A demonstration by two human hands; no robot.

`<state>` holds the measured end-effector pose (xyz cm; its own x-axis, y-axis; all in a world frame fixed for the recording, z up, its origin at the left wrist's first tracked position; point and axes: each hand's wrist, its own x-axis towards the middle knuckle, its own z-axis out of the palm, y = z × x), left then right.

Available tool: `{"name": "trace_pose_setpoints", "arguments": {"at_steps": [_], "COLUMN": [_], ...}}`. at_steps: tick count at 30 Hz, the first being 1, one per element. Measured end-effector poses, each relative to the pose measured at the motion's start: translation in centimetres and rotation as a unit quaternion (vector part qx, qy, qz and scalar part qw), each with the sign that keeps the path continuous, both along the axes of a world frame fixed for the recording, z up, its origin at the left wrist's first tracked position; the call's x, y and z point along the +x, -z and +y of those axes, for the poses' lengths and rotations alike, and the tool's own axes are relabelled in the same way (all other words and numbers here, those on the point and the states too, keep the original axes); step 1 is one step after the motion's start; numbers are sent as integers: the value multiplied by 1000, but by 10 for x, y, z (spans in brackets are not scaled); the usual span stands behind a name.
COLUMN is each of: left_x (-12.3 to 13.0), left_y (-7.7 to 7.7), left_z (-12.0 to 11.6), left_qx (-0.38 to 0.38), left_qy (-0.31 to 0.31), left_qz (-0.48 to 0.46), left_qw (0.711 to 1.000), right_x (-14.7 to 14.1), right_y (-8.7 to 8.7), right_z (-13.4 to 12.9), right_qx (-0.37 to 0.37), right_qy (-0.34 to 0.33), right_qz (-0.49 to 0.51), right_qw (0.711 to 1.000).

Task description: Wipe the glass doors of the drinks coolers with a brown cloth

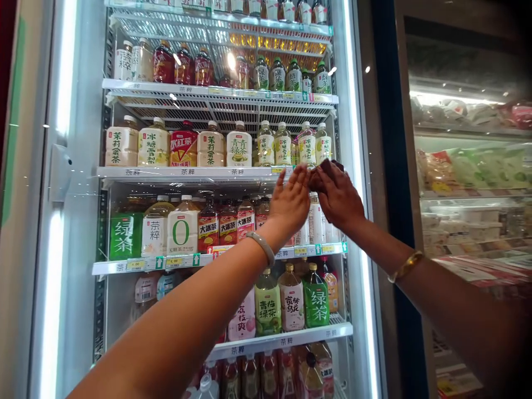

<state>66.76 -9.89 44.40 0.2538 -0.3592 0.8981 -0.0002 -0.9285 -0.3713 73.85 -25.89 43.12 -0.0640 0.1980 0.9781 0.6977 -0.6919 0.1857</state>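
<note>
My left hand is raised in front of the glass door of a drinks cooler, fingers stretched out and pressed nearly flat, with a pale bangle on the wrist. Beside it, my right hand is bent over a dark brown, cloth-like piece against the glass; its outline is partly hidden by the fingers. A gold-coloured bangle circles the right wrist. The fingertips of both hands almost meet. Behind the glass, just above them, stand pale bottles on a shelf.
Several shelves hold bottled teas, among them a green bottle at left and another green bottle lower right. Bright light strips run up both sides. Farther right, a second cooler holds packaged food.
</note>
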Motion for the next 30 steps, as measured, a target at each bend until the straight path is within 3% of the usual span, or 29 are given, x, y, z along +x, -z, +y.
{"name": "trace_pose_setpoints", "arguments": {"at_steps": [2, 4, 6, 9, 11, 12, 14, 16, 19, 21, 23, 25, 27, 30], "left_x": [12, 20, 24, 24, 24, 24, 25, 25, 24, 24, 23, 23, 22, 19], "left_y": [3, 5, 7, 12, 15, 16, 17, 17, 17, 17, 19, 22, 25, 32], "left_z": [-18, -30, -35, -33, -31, -31, -30, -29, -29, -29, -29, -30, -31, -30], "left_qx": [-7, -24, -19, 9, 27, 33, 40, 35, 27, 28, 28, 25, 22, 16], "left_qy": [0, -2, 2, 17, 25, 27, 26, 19, 17, 24, 28, 28, 30, 28], "left_qz": [12, 15, 12, -1, -5, -7, -9, -8, 1, 5, 6, 8, 9, 9], "left_qw": [1000, 1000, 1000, 1000, 999, 999, 999, 999, 999, 999, 999, 999, 999, 999], "right_x": [9, 22, 34, 37, 29, 24, 16, 18, 35, 46, 48, 39, 23, 6], "right_y": [-21, -29, -15, 27, 45, 47, 33, 7, -16, -4, 27, 61, 82, 73], "right_z": [-13, -33, -50, -55, -45, -38, -30, -34, -59, -75, -79, -70, -52, -31], "right_qx": [4, 52, 113, 154, 119, 82, 1, -30, 67, 160, 221, 217, 140, 3], "right_qy": [1, 16, 29, 35, 33, 27, 9, 0, 13, 20, 27, 31, 21, -17], "right_qz": [7, 39, 71, 91, 74, 58, 21, 4, 70, 119, 147, 160, 140, 59], "right_qw": [1000, 998, 991, 983, 990, 995, 1000, 1000, 995, 980, 964, 962, 980, 998]}}
